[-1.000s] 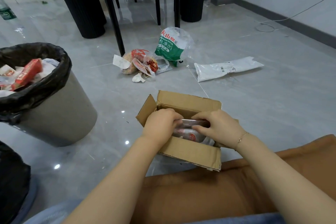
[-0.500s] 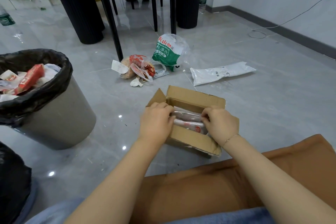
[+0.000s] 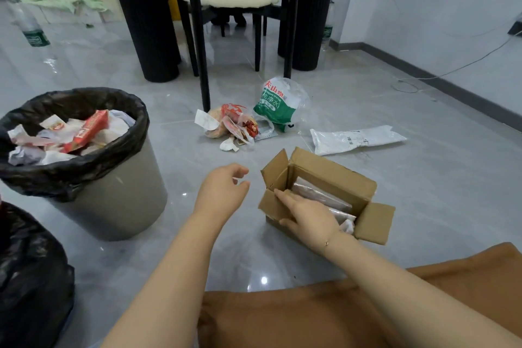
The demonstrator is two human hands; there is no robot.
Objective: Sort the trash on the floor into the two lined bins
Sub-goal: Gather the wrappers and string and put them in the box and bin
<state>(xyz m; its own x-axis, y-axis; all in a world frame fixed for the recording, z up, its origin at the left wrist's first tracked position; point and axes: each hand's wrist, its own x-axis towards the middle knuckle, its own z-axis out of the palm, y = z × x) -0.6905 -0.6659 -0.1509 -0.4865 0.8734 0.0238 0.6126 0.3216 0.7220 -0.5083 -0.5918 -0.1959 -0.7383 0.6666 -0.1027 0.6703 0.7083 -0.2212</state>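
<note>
The cardboard box, packed with plastic wrappers, stands on the floor. Right hand fingers lie straight across its near flap; left hand hangs loosely curled, empty. The box is best gripped by both walls before lifting.

Soft, even daylight fills the room. Ceiling-light glints dot the glossy grey tiled floor. Wide-angle distortion bends the edges.

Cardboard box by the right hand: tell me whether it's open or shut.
Open. The cardboard box has its flaps folded outward, wrappers show inside, and the right hand rests on its near edge.
</note>
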